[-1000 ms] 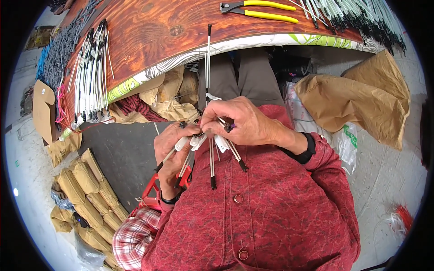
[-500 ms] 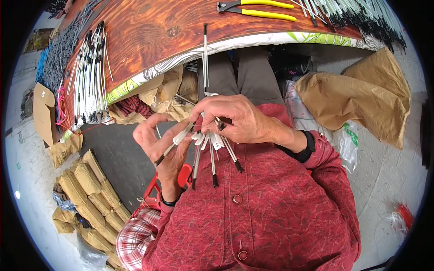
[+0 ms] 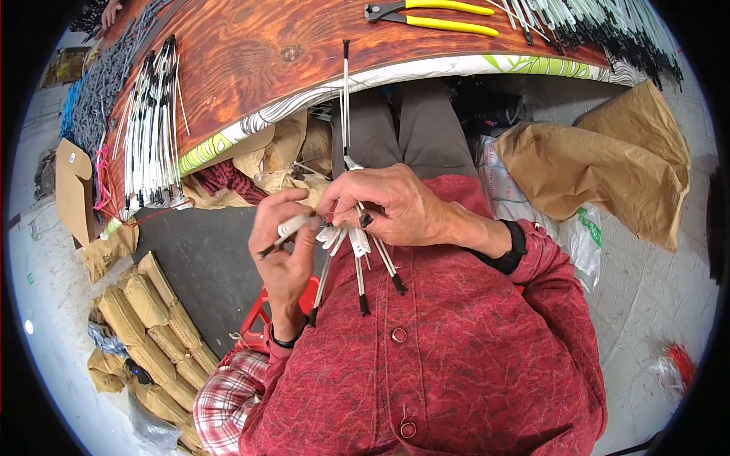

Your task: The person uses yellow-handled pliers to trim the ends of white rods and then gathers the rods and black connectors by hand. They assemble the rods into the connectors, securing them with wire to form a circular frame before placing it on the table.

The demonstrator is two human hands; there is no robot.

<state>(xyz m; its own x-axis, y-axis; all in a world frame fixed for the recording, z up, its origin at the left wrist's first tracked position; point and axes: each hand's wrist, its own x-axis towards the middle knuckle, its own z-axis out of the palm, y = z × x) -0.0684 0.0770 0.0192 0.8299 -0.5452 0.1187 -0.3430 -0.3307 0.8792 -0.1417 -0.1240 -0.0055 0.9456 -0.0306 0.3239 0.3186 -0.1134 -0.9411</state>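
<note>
My right hand [image 3: 399,204] is closed around the joined middle of a cluster of thin white rods with black tips [image 3: 360,275]. Several of these hang fanned out below the fingers. One long white rod [image 3: 346,106] of the cluster points away over my lap to the table edge. Between the thumb and fingers of my left hand [image 3: 280,247] is a flat white piece with a black-tipped rod [image 3: 292,226], just left of the cluster. The fingertips hide how the parts join in the middle.
End cutters with yellow handles [image 3: 452,28] lie on the wooden table [image 3: 251,83]. Bundled white rods [image 3: 152,125] rest at its left, more [image 3: 601,30] at the far right. Brown paper [image 3: 601,159] lies to the right, wrapped brown packs [image 3: 152,319] on the floor at left.
My left hand has moved right, closer to the right hand, bringing its white piece against the cluster. The hanging rods have swung slightly; my right hand has barely shifted.
</note>
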